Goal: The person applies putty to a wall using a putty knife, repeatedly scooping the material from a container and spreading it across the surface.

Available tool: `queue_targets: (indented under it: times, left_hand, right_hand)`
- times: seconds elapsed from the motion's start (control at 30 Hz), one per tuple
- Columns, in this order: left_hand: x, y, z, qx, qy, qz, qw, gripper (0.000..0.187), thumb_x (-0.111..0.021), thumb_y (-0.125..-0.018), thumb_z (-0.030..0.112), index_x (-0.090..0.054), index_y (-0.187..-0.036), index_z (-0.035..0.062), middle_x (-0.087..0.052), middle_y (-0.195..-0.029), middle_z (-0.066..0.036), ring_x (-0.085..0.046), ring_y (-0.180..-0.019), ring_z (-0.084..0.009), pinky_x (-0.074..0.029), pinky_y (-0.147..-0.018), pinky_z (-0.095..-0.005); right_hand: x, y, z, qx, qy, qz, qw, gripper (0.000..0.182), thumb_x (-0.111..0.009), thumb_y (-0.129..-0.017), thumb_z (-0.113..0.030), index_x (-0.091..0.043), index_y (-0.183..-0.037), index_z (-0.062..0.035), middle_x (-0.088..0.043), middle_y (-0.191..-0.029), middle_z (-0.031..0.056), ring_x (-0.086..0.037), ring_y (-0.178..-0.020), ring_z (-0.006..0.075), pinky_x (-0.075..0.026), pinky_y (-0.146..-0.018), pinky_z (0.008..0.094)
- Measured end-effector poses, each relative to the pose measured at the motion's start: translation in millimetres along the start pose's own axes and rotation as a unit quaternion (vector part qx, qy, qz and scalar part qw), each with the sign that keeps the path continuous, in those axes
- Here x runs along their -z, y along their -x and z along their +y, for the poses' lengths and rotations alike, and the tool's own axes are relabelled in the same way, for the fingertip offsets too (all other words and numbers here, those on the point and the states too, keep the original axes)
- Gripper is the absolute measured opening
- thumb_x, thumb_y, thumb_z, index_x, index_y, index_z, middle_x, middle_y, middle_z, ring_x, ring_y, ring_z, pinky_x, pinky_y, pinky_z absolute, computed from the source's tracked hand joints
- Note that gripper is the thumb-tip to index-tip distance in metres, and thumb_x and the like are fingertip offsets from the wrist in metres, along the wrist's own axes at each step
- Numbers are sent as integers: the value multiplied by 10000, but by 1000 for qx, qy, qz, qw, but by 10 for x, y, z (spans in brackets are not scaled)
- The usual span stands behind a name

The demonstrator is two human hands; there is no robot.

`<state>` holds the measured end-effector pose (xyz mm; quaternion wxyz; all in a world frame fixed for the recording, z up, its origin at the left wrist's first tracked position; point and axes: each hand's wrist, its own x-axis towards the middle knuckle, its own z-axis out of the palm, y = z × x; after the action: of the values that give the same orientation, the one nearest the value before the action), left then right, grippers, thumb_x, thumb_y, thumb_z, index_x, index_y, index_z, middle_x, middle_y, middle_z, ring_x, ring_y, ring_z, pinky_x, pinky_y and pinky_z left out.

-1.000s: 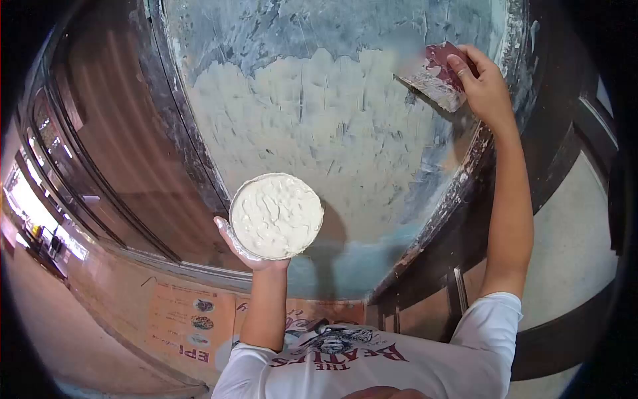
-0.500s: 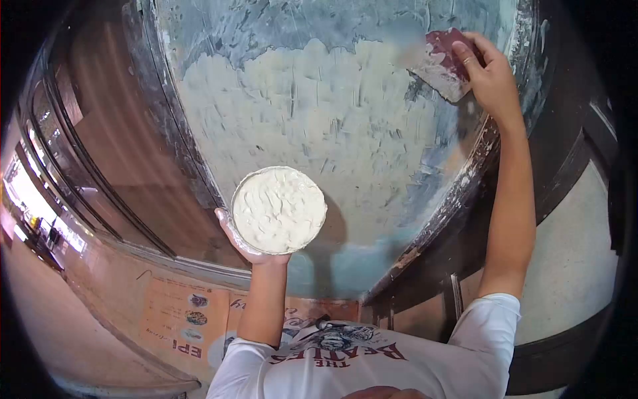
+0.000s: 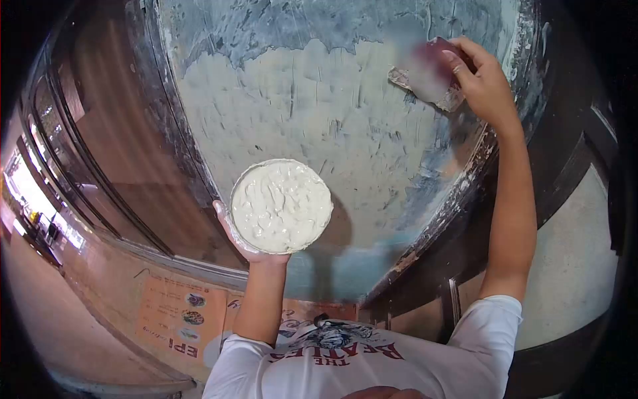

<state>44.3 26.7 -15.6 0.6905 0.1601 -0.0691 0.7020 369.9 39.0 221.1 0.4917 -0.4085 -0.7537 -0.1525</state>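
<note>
A round container (image 3: 282,206) full of creamy white paste rests in my left hand (image 3: 240,241), whose thumb shows along its left rim. My right hand (image 3: 480,78) grips a dark red spreader (image 3: 435,66) smeared with whitish paste along its lower edge. The spreader lies against the upper right of a large panel (image 3: 299,120), and motion blurs part of it. Pale paste covers the middle of the panel, with blue-grey surface above it and along the right side.
Dark wooden frames with peeling edges (image 3: 458,193) border the panel. Curved dark bars (image 3: 80,153) stand at the left. An orange printed sheet (image 3: 179,316) lies on the floor at the lower left. A pale panel (image 3: 578,259) is at the right.
My right hand has shifted slightly down with the spreader, whose paste-covered edge now reaches further left. The container in my left hand appears slightly higher and larger.
</note>
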Motion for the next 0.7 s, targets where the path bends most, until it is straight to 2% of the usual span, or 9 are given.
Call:
queue_targets:
  times: [0.1,0.17,0.23,0.3,0.37,0.5,0.57,0.6,0.7]
  left_hand:
    - [21,-16,-7,4,5,-8,1000,841,-367,-895,690,-389,-1432,43,-398,-1468,-174,-427,-1305,-376,-361,-1080,-532]
    - [-7,2,-14,8,5,-20,1000,839,-372,-894,688,-390,-1432,45,-393,-1472,-174,-427,-1304,-380,-355,-1083,-534]
    - [-24,22,-12,1,11,4,1000,838,-378,-892,688,-396,-1428,44,-391,-1472,-176,-433,-1295,-384,-354,-1082,-536]
    - [4,49,5,0,3,10,1000,837,-381,-892,687,-404,-1422,39,-404,-1463,-177,-442,-1287,-378,-358,-1079,-534]
    - [86,48,17,29,44,-49,997,833,-380,-894,686,-414,-1414,37,-417,-1454,-172,-447,-1284,-370,-366,-1074,-531]
    - [-5,42,-1,0,-4,28,1000,840,-368,-894,692,-416,-1413,34,-424,-1451,-167,-449,-1283,-366,-373,-1068,-530]
    - [-12,34,20,9,10,1,1000,848,-358,-894,697,-408,-1419,33,-420,-1454,-168,-446,-1288,-365,-368,-1070,-533]
    - [-27,35,33,17,13,-9,1000,849,-355,-895,698,-405,-1421,34,-417,-1456,-168,-444,-1290,-366,-367,-1071,-534]
    - [17,16,57,15,6,-19,1000,841,-343,-903,691,-399,-1424,33,-417,-1454,-172,-444,-1290,-367,-365,-1071,-539]
  right_hand:
    - [25,-71,94,45,64,36,996,247,-598,-957,-248,-628,-1055,-23,-659,-851,44,-569,-790,89,-465,-716,277]
    - [127,-135,124,0,-23,44,999,257,-583,-976,-219,-602,-1097,7,-627,-932,-2,-551,-842,75,-445,-779,225]
    - [113,-91,53,2,-32,26,999,254,-583,-977,-223,-597,-1081,9,-616,-913,-11,-534,-836,68,-441,-771,221]
    - [34,-13,94,7,-2,9,1000,263,-604,-954,-247,-618,-1057,-6,-657,-847,30,-571,-773,98,-464,-723,268]
    - [8,5,73,12,26,-5,1000,258,-605,-955,-240,-618,-1051,-1,-651,-849,13,-565,-769,87,-460,-726,254]
    - [110,-89,-4,-20,5,82,996,254,-588,-974,-228,-611,-1073,4,-611,-891,-15,-528,-820,59,-443,-757,221]
    - [166,-83,13,5,-34,47,998,245,-617,-950,-231,-622,-1055,-10,-641,-858,-5,-553,-772,66,-447,-713,231]
    - [160,-50,-19,-30,-42,17,999,264,-613,-954,-246,-616,-1064,-6,-642,-863,0,-551,-779,63,-446,-715,230]
    - [77,-20,8,-5,10,-13,1000,300,-610,-958,-273,-613,-1083,-1,-648,-882,11,-551,-800,61,-449,-722,236]
